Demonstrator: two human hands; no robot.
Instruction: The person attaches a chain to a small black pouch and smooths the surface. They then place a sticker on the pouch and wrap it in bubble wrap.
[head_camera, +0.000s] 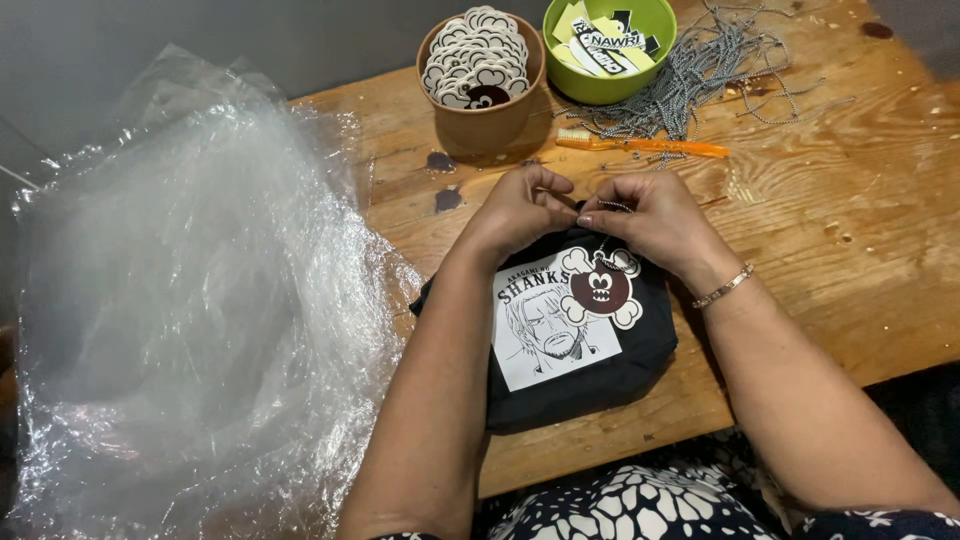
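A folded black garment (640, 350) with a white printed panel showing a drawn face lies on the wooden table (860, 240) in front of me. A round brown and white skull-shaped tag (600, 290) rests on it, hanging from a thin chain. My left hand (520, 210) and my right hand (645, 215) meet at the garment's far edge, fingers pinched on the small chain between them. A thin bracelet circles my right wrist.
A brown paper cup (485, 120) full of several skull tags and a green bowl (600, 85) of printed labels stand at the back. Grey ball chains (700, 80) and an orange toothbrush (650, 146) lie beside them. Clear plastic bags (190, 320) are piled at the left.
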